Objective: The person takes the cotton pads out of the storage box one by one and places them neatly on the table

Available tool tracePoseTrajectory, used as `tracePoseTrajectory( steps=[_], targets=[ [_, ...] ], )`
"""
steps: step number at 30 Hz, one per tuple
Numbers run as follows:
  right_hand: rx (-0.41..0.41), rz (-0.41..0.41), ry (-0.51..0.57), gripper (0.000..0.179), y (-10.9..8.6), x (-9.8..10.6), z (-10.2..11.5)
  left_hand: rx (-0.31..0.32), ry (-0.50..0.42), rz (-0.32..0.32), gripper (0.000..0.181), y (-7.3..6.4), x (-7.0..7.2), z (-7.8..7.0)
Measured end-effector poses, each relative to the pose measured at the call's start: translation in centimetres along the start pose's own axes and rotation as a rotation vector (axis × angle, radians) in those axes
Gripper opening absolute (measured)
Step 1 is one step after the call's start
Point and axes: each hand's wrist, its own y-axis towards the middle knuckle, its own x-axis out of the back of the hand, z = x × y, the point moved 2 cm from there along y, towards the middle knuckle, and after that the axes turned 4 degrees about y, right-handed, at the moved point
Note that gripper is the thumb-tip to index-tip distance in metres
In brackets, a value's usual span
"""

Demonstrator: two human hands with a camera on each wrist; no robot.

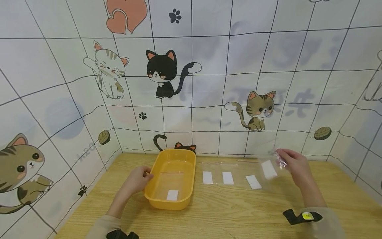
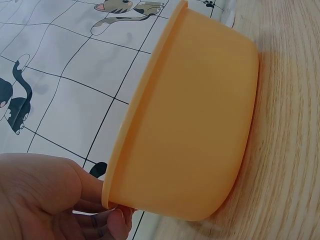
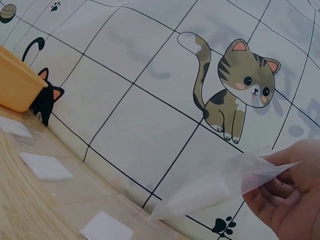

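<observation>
My left hand (image 1: 138,179) grips the left rim of a yellow plastic basin (image 1: 180,203), which stands on the table. The left wrist view shows the thumb and fingers about the basin's rim (image 2: 129,122). Inside the basin lies a clear plastic bag with a white rectangle (image 1: 172,195) in it. My right hand (image 1: 295,166) pinches the top of another clear plastic bag (image 3: 205,192), lifted above the table, a white rectangle (image 1: 269,169) inside it. Just left of that hand, more clear bags lie in a row, with white rectangles (image 1: 228,178) in them.
The wooden table (image 1: 221,215) runs back to a white wall covering (image 1: 209,89) with black grid lines and cartoon cats. The covering also rises at the left and right sides. The row of bags lies between basin and right hand.
</observation>
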Motion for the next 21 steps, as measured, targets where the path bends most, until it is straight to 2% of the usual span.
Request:
tracePoseTrajectory(
  steps=[4, 7, 9, 14, 15, 19, 21],
  targets=[
    [-0.023, 0.026, 0.064, 0.009, -0.1, 0.8, -0.6, -0.009, -0.006, 0.000, 0.021, 0.0, 0.0, 0.0],
    [-0.036, 0.028, 0.088, 0.010, -0.1, 1.3, -0.9, -0.016, -0.001, -0.002, 0.021, 0.0, 0.0, 0.0],
    [-0.035, 0.024, 0.042, 0.011, -0.1, 1.5, -1.1, -0.016, 0.003, 0.000, 0.021, 0.1, 0.0, 0.0],
    [-0.050, 0.012, -0.064, 0.031, 0.1, 2.3, -1.9, -0.007, 0.014, -0.002, 0.020, 0.1, 0.0, 0.1],
    [-0.054, 0.011, -0.065, 0.030, 0.1, 2.5, -2.0, -0.008, 0.016, -0.001, 0.020, 0.2, 0.0, 0.1],
    [-0.076, 0.014, 0.001, 0.010, 0.0, 3.3, -2.4, -0.007, 0.019, 0.000, 0.020, 0.1, 0.0, 0.0],
    [-0.079, 0.015, -0.004, 0.009, 0.0, 3.6, -2.5, -0.004, 0.017, -0.003, 0.019, 0.1, -0.1, 0.0]
  ],
)
